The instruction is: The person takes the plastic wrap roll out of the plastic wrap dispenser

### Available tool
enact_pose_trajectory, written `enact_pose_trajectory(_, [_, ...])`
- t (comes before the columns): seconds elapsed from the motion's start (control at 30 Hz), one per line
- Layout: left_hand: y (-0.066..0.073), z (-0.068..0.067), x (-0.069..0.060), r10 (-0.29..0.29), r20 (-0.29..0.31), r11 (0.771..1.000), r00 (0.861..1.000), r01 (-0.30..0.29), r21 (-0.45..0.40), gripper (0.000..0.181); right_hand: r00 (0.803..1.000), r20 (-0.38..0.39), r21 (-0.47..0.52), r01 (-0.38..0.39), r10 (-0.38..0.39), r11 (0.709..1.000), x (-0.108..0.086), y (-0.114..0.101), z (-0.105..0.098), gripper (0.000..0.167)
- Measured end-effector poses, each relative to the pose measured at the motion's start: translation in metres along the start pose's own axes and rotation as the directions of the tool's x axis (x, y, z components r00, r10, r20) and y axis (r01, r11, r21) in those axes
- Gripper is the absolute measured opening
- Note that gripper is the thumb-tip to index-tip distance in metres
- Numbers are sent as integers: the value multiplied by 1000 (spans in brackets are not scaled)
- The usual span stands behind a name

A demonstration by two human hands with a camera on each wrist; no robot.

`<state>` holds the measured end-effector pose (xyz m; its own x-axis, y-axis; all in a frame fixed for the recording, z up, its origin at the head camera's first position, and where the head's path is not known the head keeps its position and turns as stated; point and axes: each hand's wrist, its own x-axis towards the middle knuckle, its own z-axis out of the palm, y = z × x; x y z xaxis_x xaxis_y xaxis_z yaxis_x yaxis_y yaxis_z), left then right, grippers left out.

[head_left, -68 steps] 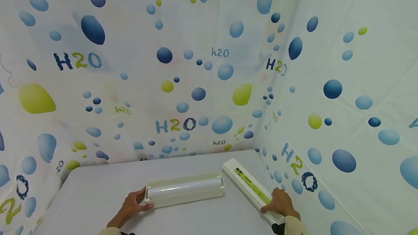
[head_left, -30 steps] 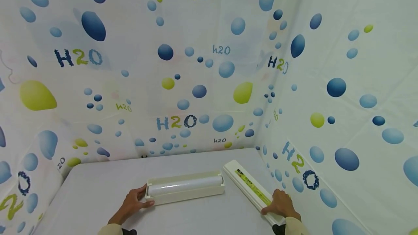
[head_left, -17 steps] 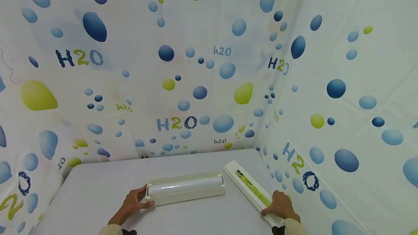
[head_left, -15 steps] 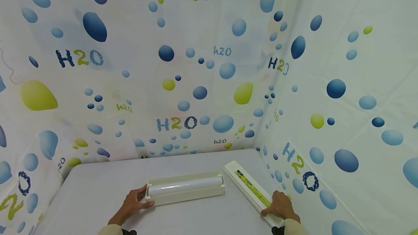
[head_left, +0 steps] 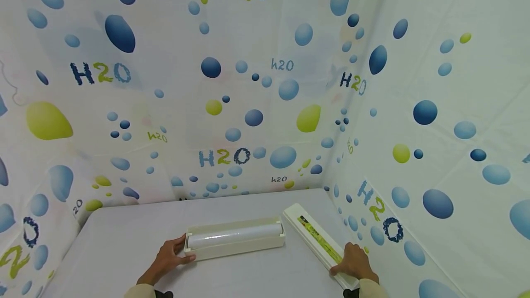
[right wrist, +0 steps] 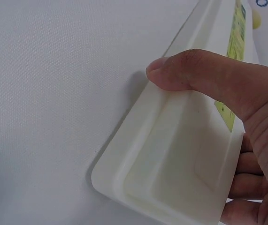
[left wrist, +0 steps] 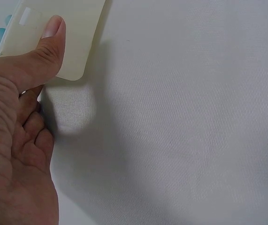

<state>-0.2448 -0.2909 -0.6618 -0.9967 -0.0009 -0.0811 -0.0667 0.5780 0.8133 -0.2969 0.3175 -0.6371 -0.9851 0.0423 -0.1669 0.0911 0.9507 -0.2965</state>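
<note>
A long cream plastic box (head_left: 240,252), a cling film dispenser base, lies on the table with its top uncovered. Inside it sits a shiny roll of plastic wrap (head_left: 236,236). My left hand (head_left: 167,259) grips the box's left end, thumb on the near side and fingers behind; the left wrist view shows the thumb flat on the cream wall. To the right a long cream lid (head_left: 294,213) with a yellow-green label (head_left: 319,238) lies slantwise. My right hand (head_left: 354,261) holds its near end, thumb over the left edge and fingers along the right side, as the right wrist view shows.
A white cloth covers the table (head_left: 132,229). Behind and on the right hang white curtains (head_left: 174,114) printed with blue and green drops and H2O lettering. A narrow gap of tablecloth separates the box from the lid.
The view has shifted slightly since the oldest frame. Both hands keep their holds, and the box and lid stay in nearly the same places; the right hand has moved very slightly.
</note>
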Motion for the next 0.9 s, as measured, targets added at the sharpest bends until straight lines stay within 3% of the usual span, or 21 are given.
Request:
enact_pose_trajectory(0.6, [-11, 1, 3, 34, -23, 999, 999, -34, -5, 110, 1000, 1, -10, -18, 18, 1000, 0, -3, 6, 85])
enact_pose_trajectory(0.9, [-9, 0, 4, 17, -14, 1000, 1000, -17, -2, 111, 999, 35, -2, -20, 20, 1000, -5, -9, 4, 82])
